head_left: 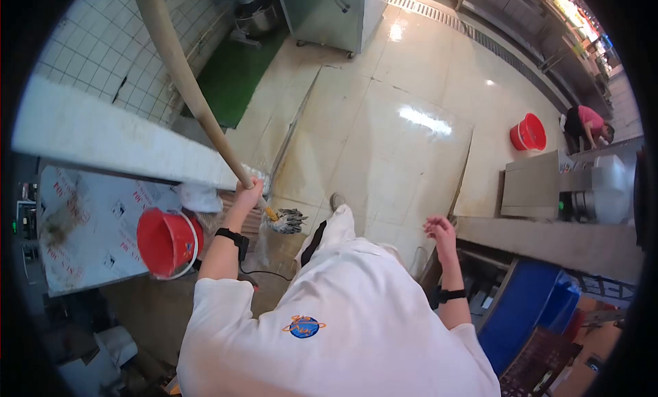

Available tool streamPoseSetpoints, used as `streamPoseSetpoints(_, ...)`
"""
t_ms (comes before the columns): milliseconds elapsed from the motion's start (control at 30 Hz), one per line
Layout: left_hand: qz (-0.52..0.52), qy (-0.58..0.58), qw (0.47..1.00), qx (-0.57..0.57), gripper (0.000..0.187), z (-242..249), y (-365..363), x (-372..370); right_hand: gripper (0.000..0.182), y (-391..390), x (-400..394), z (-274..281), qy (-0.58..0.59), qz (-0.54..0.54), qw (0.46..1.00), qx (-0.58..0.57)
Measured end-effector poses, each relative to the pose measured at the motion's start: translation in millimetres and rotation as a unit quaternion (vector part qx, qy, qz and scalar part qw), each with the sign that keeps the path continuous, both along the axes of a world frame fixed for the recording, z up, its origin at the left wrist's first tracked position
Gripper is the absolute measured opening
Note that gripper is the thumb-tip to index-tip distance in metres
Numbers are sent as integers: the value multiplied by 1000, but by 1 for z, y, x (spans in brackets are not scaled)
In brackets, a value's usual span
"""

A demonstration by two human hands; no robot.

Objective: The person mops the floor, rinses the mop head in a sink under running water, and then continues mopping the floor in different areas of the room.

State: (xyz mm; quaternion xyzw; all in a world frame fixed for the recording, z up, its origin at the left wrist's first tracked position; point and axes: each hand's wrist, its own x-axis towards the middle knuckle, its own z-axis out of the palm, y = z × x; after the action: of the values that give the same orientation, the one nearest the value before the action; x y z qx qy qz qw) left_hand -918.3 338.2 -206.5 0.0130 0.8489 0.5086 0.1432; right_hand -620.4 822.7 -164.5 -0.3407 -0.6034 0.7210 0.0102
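Note:
My left hand (249, 191) is wrapped round the long wooden handle of a mop (184, 78). The handle slants up toward the upper left. Below the hand, the grey string mop head (288, 221) shows near the floor, to the left of my foot. On the other side, my right hand (441, 230) hangs in the air with loosely bent fingers apart and nothing in them. Left of my left arm, a red bucket (164, 243) with a white handle stands tilted in view beside a metal sheet.
Wet-looking pale tiles (384, 147) cover the floor, crossed by a drain grate (445, 19). A ledge (116, 133) runs at left, another (548, 246) at right. Beyond are a green mat (236, 82), a wheeled steel cabinet (322, 17), another red bucket (528, 132) and a bending person (588, 125).

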Motion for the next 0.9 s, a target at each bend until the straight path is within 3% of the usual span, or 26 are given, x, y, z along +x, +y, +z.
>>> streamPoseSetpoints(33, 6, -4, 999, 42, 29, -8, 0, -21, 19, 3, -11, -3, -20, -13, 1000, -9)
streamPoseSetpoints(233, 32, -4, 999, -17, 24, 4, 13, -142, 19, 21, -92, 1, -53, -41, 997, -50)
streamPoseSetpoints(333, 52, 35, 998, 4, 23, 0, 17, -205, 18, 35, -140, -1, -65, -38, 996, -56)
streamPoseSetpoints(400, 110, 64, 989, 79, 24, 4, 24, -250, 19, 46, -177, -7, -93, -38, 993, -59)
streamPoseSetpoints(533, 102, 114, 987, 44, 29, 27, 49, -340, 17, 71, -272, -27, -126, -15, 989, -82)
streamPoseSetpoints(700, 301, 101, 945, 74, 37, 47, 114, -463, 16, 106, -424, -60, -148, 25, 983, -103)
streamPoseSetpoints(800, 353, 112, 921, 122, 34, 33, 144, -537, 15, 121, -501, -54, -169, 54, 977, -120)
streamPoseSetpoints(900, 400, 143, 900, 101, 37, 13, 167, -591, 15, 137, -560, -46, -188, 77, 972, -121)
